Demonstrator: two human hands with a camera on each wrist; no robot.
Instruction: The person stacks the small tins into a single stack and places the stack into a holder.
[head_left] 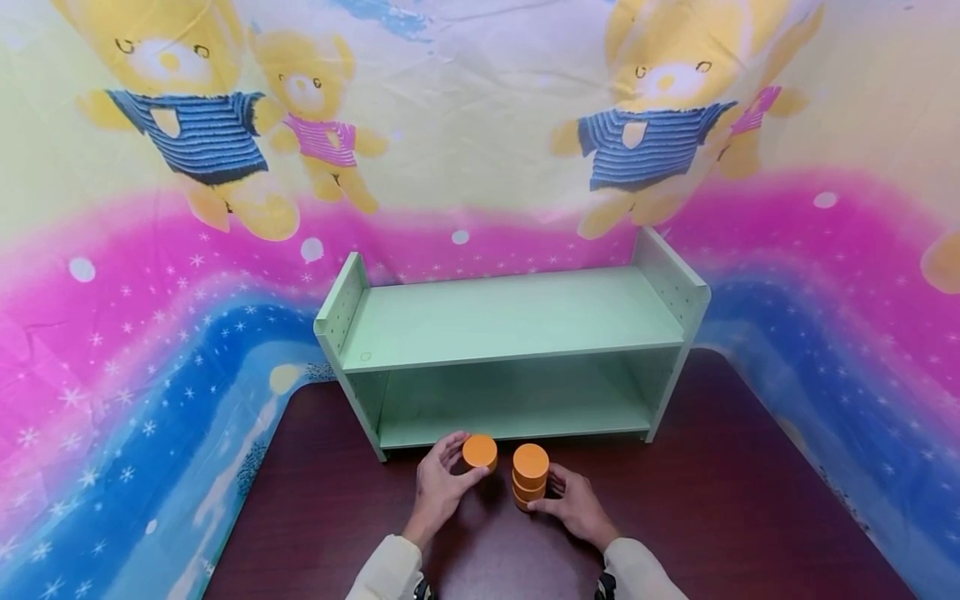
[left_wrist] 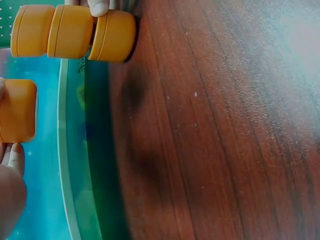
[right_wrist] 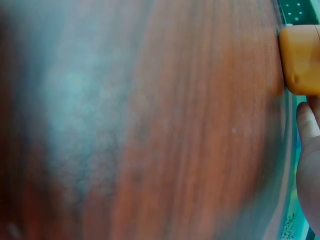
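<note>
Left hand [head_left: 438, 483]: we see thumb and fingers pinching a single orange tub [head_left: 480, 452] by its sides, just in front of the shelf [head_left: 510, 321], a bit left of its middle. The left wrist view puts that tub off the tabletop, underside at about the level of the stack's upper tub. Right hand [head_left: 577, 504]: we have thumb and fingertips curled round the low part of a three-tub stack [head_left: 531, 468], in front of the shelf, slightly right of its middle.

Key relation: we mark the lone tub as just left of the stack along the shelf's front, near but not touching. Stack's long axis is upright, bottom tub a little out of line. Left hand is nearer the lone tub; right hand is already on the stack.

Further out, we log a dark red-brown table [head_left: 712, 500] under the shelf, pale sleeves [head_left: 386, 571] on the side away from it, and a bear-print cloth [head_left: 480, 125] behind it.
</note>
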